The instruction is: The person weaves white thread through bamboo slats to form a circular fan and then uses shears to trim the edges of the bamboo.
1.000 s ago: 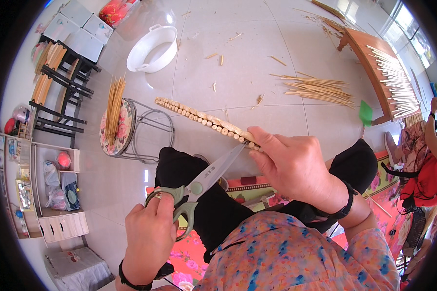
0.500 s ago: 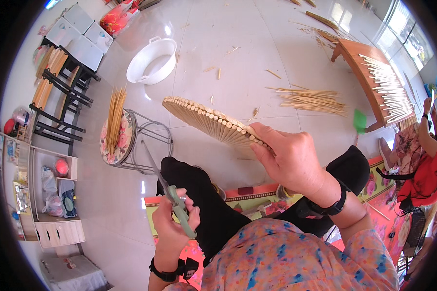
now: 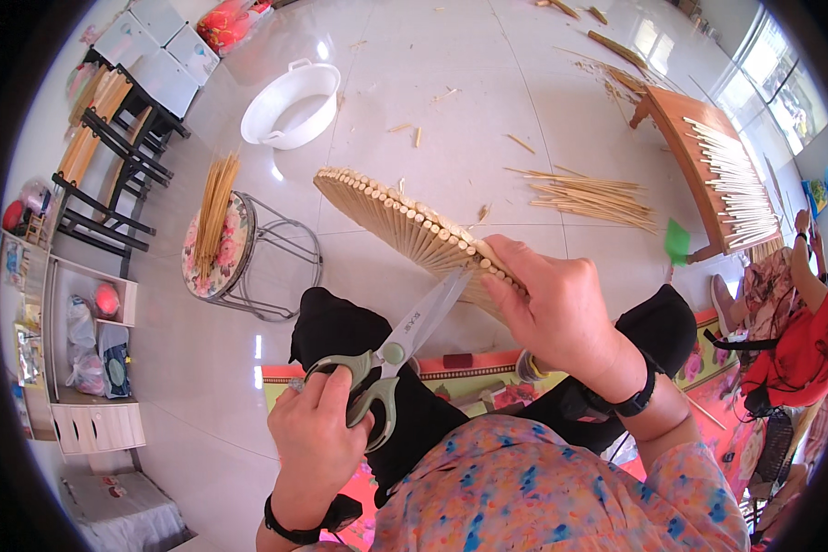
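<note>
My left hand point(image 3: 315, 437) has its fingers through the green handles of a pair of scissors point(image 3: 423, 317). The blades point up and to the right, and their tips are at the underside of a fan-shaped piece of bound sticks point(image 3: 386, 210), close to its right end. Whether the blades touch it I cannot tell. That right end is pinched between the thumb and fingers of my right hand point(image 3: 561, 299). Cut round stick ends line the piece's upper edge, and the sticks run together below. My fingers hide part of its right end.
A flowered stool point(image 3: 223, 244) bears a bundle of thin sticks point(image 3: 216, 207). Beyond it stands a white tub point(image 3: 290, 103). More sticks point(image 3: 591, 198) lie on the floor. At right are a wooden bench point(image 3: 667, 120) with pale sticks and another person's arm point(image 3: 808, 248).
My left hand has turned the scissors from pointing up and left to pointing right, bringing the tips to the fan-shaped piece. My right hand holds the piece in nearly the same place.
</note>
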Tool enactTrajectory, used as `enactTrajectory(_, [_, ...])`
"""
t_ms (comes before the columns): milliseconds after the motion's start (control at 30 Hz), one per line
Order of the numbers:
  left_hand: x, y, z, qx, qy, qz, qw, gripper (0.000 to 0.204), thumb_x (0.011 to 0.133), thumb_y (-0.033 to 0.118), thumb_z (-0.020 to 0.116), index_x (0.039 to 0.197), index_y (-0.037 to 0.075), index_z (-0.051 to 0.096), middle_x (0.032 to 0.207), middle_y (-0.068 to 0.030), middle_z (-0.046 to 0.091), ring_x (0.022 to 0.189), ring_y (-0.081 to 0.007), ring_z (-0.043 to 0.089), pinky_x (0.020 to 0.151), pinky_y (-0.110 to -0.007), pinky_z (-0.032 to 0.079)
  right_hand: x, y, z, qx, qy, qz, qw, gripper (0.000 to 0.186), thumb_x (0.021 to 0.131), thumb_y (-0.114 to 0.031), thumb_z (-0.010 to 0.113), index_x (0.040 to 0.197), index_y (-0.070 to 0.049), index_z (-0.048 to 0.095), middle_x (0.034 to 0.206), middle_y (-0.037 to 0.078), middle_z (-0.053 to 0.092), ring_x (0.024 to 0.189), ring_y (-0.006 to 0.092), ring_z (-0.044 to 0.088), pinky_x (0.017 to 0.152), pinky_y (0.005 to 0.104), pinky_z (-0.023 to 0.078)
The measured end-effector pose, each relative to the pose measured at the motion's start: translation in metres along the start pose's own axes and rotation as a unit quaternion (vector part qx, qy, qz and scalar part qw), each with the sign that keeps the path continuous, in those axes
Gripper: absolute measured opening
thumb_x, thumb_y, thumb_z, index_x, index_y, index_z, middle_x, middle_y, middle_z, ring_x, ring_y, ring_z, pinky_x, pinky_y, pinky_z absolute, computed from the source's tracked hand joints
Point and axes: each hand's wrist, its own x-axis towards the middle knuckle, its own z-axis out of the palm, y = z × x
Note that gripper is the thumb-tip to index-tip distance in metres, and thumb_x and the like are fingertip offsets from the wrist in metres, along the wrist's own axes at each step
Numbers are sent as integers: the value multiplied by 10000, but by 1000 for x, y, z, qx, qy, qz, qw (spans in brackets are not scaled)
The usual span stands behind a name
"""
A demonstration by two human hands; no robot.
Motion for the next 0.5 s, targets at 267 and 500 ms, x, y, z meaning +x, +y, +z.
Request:
enactTrajectory(267, [4, 1, -13, 9, -14, 19, 1000, 519, 495, 99, 828, 963, 72, 604, 776, -46, 595, 580, -280, 525, 547, -366, 417, -3, -4, 1, 10, 10, -11, 1000, 328, 823, -181, 726, 1110, -60, 621, 696, 87, 649, 570, 284, 634, 495, 375, 496])
enactTrajectory(500, [10, 3, -26, 3, -37, 29, 999, 509, 506, 97, 812, 969, 61, 604, 761, -50, 584, 565, -277, 527, 549, -363, 415, -5, -4, 2, 13, -1, -13, 1000, 341, 821, -170, 727, 1122, -51, 620, 698, 75, 641, 559, 260, 629, 479, 358, 486])
